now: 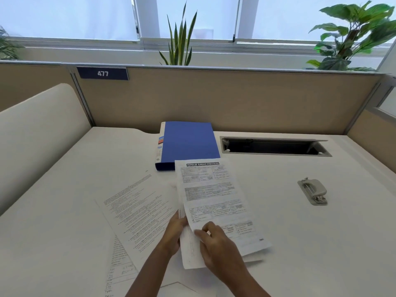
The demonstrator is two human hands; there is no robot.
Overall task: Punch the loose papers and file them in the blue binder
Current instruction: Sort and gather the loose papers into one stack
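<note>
Loose papers (214, 200): printed sheets fanned at near centre of the desk (310, 243), top ones gathered, probably for squaring before punching. Left hand (173, 230) grips their left edge, fingertips hidden beneath; right hand (216, 243) pinches the lower edge. Blue binder (188, 142) closed, just behind. Hole punch (312, 190) well apart, right. Small print illegible; nearest sheets cut off.

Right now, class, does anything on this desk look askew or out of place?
The white printed paper sheets lie fanned at different angles, one overlapping a corner of the closed blue binder. Nothing looks spilled or damaged.
</note>
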